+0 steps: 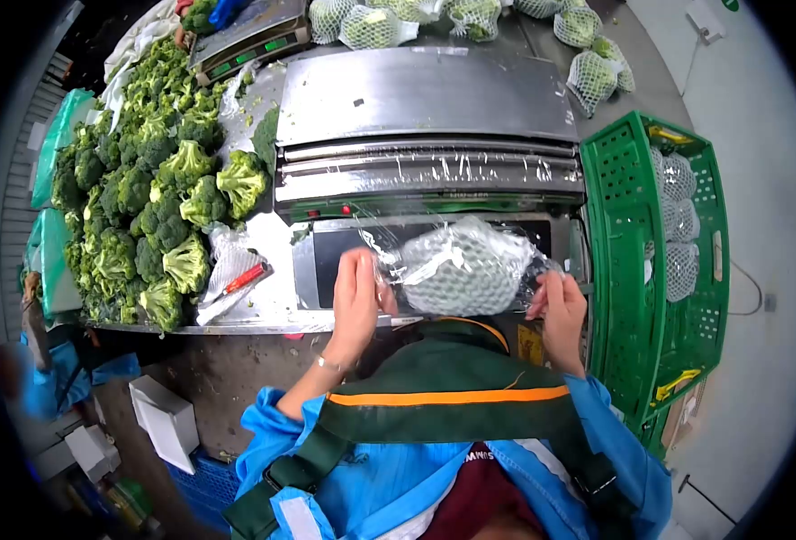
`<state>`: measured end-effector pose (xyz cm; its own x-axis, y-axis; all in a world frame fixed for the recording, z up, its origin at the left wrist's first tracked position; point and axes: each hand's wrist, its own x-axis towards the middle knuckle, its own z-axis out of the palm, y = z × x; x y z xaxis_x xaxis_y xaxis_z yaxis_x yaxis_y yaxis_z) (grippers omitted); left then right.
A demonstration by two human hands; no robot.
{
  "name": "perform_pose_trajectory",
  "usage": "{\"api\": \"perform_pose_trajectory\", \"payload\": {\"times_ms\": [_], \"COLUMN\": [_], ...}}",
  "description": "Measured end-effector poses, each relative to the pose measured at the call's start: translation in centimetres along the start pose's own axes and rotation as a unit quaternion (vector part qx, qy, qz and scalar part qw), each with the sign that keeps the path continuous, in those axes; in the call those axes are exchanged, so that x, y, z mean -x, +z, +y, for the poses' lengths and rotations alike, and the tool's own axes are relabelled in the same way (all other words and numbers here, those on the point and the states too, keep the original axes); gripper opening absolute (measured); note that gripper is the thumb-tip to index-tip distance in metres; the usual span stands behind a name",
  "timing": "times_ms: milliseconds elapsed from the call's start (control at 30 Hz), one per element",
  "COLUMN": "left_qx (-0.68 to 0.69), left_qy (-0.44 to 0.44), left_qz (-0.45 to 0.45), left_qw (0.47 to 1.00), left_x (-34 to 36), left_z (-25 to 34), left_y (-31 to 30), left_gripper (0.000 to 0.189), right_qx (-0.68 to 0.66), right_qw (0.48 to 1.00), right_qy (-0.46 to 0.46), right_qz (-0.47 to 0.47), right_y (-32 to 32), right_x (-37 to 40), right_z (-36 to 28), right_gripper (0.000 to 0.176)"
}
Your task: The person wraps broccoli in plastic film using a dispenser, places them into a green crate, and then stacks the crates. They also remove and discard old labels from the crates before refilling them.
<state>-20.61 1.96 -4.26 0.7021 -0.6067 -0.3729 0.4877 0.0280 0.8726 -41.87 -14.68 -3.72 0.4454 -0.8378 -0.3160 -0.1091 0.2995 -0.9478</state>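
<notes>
Broccoli [461, 274] — where is it now?
— It is held up just above the dark plate [344, 247] of the wrapper [425, 99], at the near edge of the bench [267, 310], between both hands.
— How far is the wrapping, do you think?
— I judge it is near the end for this head. The film [535, 270] already goes all around it. If it is cut from the roll [429, 171], I cannot tell. The loose ends at the sides are not yet folded flat, so the closing is left. Many bare heads [146, 198] lie in a pile on the left, and the crate [632, 297] on the right has only some netted ones.
— And the hands?
— The left hand [355, 301] stands upright, palm toward the head, its grip closed on the film at the left side. The right hand [562, 310] is a little lower, fingers bent, its grip pinching the film end at the right. Both forearms come up from below, close to the body
</notes>
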Motion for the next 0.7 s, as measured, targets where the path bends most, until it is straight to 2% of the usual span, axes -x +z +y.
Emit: {"api": "perform_pose_trajectory", "payload": {"times_ms": [33,67,100,133,167,233,267,300,333,367,400,433,500,533,567,600,633,667,700], "left_qx": [0.032,0.166,0.24,0.362,0.476,0.544,0.442,0.345,0.186,0.087,-0.121,-0.16,-0.26,-0.291,-0.308,-0.161,-0.013,-0.194,-0.09], "left_qy": [-0.049,-0.106,-0.139,-0.192,-0.243,-0.266,-0.302,-0.309,-0.301,-0.261,-0.207,-0.214,-0.155,-0.159,-0.112,-0.177,-0.246,-0.179,-0.179], "left_qz": [0.054,0.078,0.08,0.051,0.029,0.099,0.213,0.27,0.222,0.161,0.134,0.037,-0.113,-0.157,-0.154,-0.122,-0.092,-0.13,-0.135], "left_qw": [0.997,0.977,0.957,0.911,0.845,0.79,0.817,0.844,0.909,0.948,0.961,0.963,0.946,0.93,0.932,0.963,0.965,0.956,0.97], "left_x": [-0.8,-2.0,-2.8,-2.3,-1.3,1.6,2.8,4.1,5.6,6.5,6.1,5.5,4.3,4.1,4.3,4.2,4.2,3.7,3.2], "left_z": [0.1,-0.1,0.4,1.0,1.4,-1.5,-3.0,-6.4,-8.6,-10.2,-13.7,-13.9,-12.4,-11.9,-11.2,-10.3,-9.1,-7.7,-6.7], "left_y": [0.6,-0.9,-2.7,-4.6,-6.2,-9.6,-10.3,-11.5,-11.0,-9.4,-8.0,-6.1,-4.7,-4.6,-4.0,-2.5,-0.7,0.3,1.9], "left_gripper": [0.02,0.022,0.025,0.024,0.024,0.023,0.024,0.022,0.019,0.017,0.019,0.023,0.026,0.03,0.027,0.023,0.02,0.017,0.016], "right_qx": [-0.057,-0.08,-0.11,-0.195,-0.278,-0.373,-0.381,-0.389,-0.255,-0.05,0.136,0.109,-0.034,-0.048,-0.058,-0.067,-0.076,-0.09,-0.107], "right_qw": [0.998,0.994,0.987,0.967,0.936,0.857,0.837,0.814,0.886,0.95,0.967,0.966,0.934,0.925,0.919,0.918,0.919,0.919,0.923], "right_qy": [0.021,0.069,0.106,0.159,0.214,0.349,0.375,0.396,0.357,0.298,0.217,0.221,0.314,0.322,0.323,0.317,0.307,0.3,0.285], "right_qz": [0.0,0.03,0.053,0.039,0.031,0.069,0.12,0.171,0.15,0.081,-0.006,-0.074,-0.167,-0.196,-0.216,-0.229,-0.235,-0.239,-0.236], "right_y": [0.7,1.4,0.6,-0.9,-2.7,-5.2,-5.7,-6.2,-6.5,-5.3,-3.7,-2.8,-2.0,-1.8,-1.5,-1.3,-1.1,-1.1,-1.5], "right_x": [0.2,0.7,1.0,1.1,1.3,2.1,2.4,2.9,4.0,4.1,3.9,3.9,4.1,4.2,4.3,4.1,4.0,3.5,3.3], "right_z": [-0.4,-1.8,-3.1,-3.2,-3.0,0.4,4.1,8.7,15.2,17.9,18.2,17.4,13.9,13.0,12.2,11.7,11.2,10.7,9.9], "right_gripper": [0.021,0.023,0.024,0.024,0.025,0.025,0.025,0.025,0.027,0.026,0.026,0.026,0.026,0.026,0.027,0.028,0.028,0.029,0.03]}}
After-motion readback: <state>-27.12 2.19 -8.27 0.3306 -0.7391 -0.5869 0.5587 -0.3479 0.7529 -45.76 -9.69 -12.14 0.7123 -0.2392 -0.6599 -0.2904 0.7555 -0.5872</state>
